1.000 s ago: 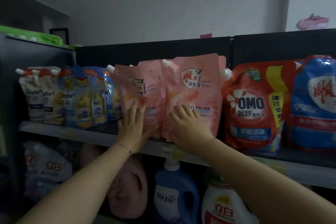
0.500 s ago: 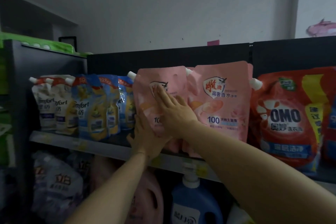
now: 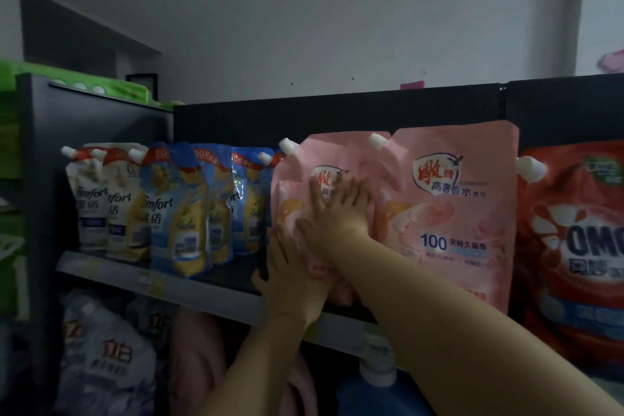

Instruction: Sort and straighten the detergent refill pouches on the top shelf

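Obs., head view. Both my hands are on the left pink pouch (image 3: 341, 154), which stands on the top shelf (image 3: 202, 290) a little left of centre.

Right hand (image 3: 337, 213): flat on the pouch front, fingers straight and slightly spread, tips over the printed logo. It holds nothing, only presses.

Left hand (image 3: 290, 270): lower down, under my right wrist, with its palm against the pouch's lower left part. Fingers are spread wide and pointing up. The thumb sticks out left, just above the shelf's front edge. No grip here either.

The left pink pouch is upright, its white cap (image 3: 288, 145) at the upper left corner. Its right edge touches or overlaps the right pink pouch (image 3: 452, 213); I cannot tell which. The right pink pouch stands upright and faces front.

Neighbours on the same shelf:
- a row of blue pouches (image 3: 175, 213) just left of my hands, turned partly sideways
- cream pouches (image 3: 94, 199) at the far left end
- a red pouch (image 3: 574, 246) just right of the pink pair

On the shelf below are a blue bottle (image 3: 371, 395) and a pale pouch (image 3: 101, 355), both dim and blurred.
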### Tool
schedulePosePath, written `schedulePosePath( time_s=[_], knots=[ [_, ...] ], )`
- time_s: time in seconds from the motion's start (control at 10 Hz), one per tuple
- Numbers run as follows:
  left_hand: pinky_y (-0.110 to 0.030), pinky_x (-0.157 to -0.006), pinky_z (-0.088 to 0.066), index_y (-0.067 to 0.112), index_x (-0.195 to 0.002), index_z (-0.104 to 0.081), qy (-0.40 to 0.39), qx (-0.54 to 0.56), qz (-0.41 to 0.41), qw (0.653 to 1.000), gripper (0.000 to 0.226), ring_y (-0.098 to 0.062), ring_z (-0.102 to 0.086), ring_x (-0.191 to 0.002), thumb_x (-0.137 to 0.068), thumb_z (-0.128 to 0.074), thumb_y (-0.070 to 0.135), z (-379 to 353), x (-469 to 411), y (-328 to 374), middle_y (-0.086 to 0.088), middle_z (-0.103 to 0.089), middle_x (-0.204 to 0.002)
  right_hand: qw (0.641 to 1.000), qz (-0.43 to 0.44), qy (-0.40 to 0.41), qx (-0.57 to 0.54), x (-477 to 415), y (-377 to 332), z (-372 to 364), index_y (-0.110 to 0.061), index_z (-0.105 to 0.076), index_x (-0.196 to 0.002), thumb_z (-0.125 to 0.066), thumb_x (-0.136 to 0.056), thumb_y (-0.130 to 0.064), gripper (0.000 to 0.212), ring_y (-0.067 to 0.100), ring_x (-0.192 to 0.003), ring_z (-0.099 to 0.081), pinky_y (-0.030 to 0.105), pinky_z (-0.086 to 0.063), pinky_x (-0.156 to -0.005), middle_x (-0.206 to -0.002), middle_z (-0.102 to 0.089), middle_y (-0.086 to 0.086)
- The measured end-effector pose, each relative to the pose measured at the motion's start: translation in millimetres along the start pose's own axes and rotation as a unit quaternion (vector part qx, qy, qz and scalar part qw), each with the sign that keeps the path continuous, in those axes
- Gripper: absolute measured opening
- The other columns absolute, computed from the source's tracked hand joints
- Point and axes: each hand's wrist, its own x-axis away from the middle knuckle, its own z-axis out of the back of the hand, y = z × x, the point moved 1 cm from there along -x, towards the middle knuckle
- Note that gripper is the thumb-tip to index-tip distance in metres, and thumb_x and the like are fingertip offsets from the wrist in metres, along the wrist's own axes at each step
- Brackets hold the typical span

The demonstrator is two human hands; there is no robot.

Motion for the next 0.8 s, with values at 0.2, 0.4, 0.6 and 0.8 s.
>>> schedulePosePath(
  time_s=[0.2,0.4,0.6,0.8],
  knots=[
    [-0.053,-0.113,-0.014,0.019,-0.147,0.029,0.019,0.011,-0.001,1.0,0.126,-0.019,-0.012,-0.146,-0.045,-0.002,0.085,-0.5,2.2,-1.3,0.0,0.016,-0.16,1.0,0.017,0.011,0.02,-2.6,-0.8,-8.2,-0.014,0.026,-0.148,-0.008,-0.096,-0.059,0.077,0.047,-0.143,0.012,0.057,0.005,-0.114,-0.154,0.013,0.03],
    [-0.058,-0.113,-0.012,0.021,-0.142,0.036,-0.064,0.017,-0.021,0.998,0.121,-0.024,0.0,-0.148,-0.072,-0.042,0.081,10.0,-0.6,-2.7,-0.004,0.028,-0.156,0.997,0.044,0.043,-0.038,9.6,-1.0,-7.4,-0.018,0.021,-0.149,-0.017,-0.097,-0.058,0.076,0.04,-0.145,0.012,0.053,-0.001,-0.115,-0.156,0.02,0.023],
    [-0.055,-0.114,-0.016,0.022,-0.145,0.03,-0.132,-0.006,-0.016,0.991,0.117,-0.027,-0.001,-0.148,-0.079,-0.055,0.069,33.4,-12.5,-12.2,0.0,0.024,-0.158,0.978,0.172,0.031,-0.11,38.2,12.2,9.8,-0.023,-0.01,-0.153,-0.041,-0.097,-0.036,0.065,0.025,-0.148,0.004,0.047,-0.015,-0.115,-0.161,0.007,0.004],
    [-0.042,-0.09,-0.046,0.015,-0.14,-0.036,0.037,-0.067,-0.153,0.985,0.062,-0.028,-0.045,-0.122,-0.091,-0.048,0.051,69.5,-1.8,-20.8,-0.003,-0.034,-0.144,0.971,0.189,0.106,-0.096,69.6,14.6,25.6,-0.016,-0.04,-0.137,-0.049,-0.093,-0.028,0.047,0.029,-0.135,-0.031,0.044,-0.036,-0.099,-0.153,-0.023,0.009]
  ],
)
